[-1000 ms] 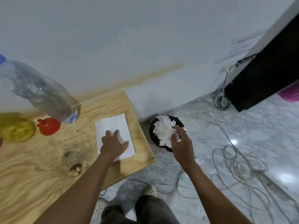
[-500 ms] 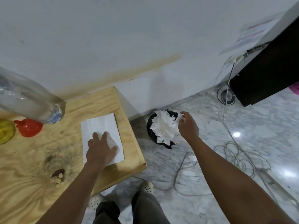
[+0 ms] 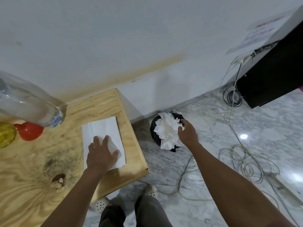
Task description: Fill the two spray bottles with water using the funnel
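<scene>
The left hand (image 3: 102, 154) lies flat on the white paper (image 3: 101, 126) on the worktop (image 3: 32, 169), its grip apart. The right hand (image 3: 187, 135) reaches over the black bin (image 3: 152, 130), its grip loose and apart, touching the crumpled paper (image 3: 167, 130). The red funnel (image 3: 29, 131) sits far left on the worktop.

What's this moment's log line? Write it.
left hand: rests on white paper sheet | right hand: on crumpled white tissue in black bin

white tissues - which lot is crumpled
The wad in the black bin, at the right hand; the sheets under the left hand lie flat on the table.
</scene>
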A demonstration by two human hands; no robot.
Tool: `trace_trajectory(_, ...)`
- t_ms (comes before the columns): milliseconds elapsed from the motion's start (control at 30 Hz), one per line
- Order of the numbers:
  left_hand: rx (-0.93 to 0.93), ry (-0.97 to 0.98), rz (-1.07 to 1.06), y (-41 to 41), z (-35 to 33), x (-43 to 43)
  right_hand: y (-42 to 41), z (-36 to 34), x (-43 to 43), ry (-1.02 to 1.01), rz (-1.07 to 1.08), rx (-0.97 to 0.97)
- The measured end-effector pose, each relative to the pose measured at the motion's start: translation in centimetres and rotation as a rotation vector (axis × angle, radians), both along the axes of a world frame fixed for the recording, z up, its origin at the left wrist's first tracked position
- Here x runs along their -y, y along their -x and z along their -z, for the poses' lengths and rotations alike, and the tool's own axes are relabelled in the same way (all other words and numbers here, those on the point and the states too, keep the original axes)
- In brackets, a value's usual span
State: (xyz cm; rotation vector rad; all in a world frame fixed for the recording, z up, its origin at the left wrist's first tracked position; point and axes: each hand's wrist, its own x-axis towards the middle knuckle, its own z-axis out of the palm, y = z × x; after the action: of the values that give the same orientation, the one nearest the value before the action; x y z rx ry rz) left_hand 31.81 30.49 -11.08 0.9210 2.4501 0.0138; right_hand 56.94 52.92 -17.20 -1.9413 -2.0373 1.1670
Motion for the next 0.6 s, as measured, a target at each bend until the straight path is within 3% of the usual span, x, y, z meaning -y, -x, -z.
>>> trace_trajectory(433, -0.119, 0.051, 0.157, 0.0, -2.1, -0.9, 1.1, -4.8, 2.8, -0.088, -0.023, -0.125)
trace_trajectory(500, -0.063, -0.002, 0.168, 0.4, -3.3, -1.3, 1.8, -6.1, 3.6, -0.107, -0.062, -0.143)
trace_trajectory(600, 0.2, -0.158, 0.085, 1.8, -6.8, -2.7, 3.9, -9.0, 4.6, -0.164, -0.123, -0.215)
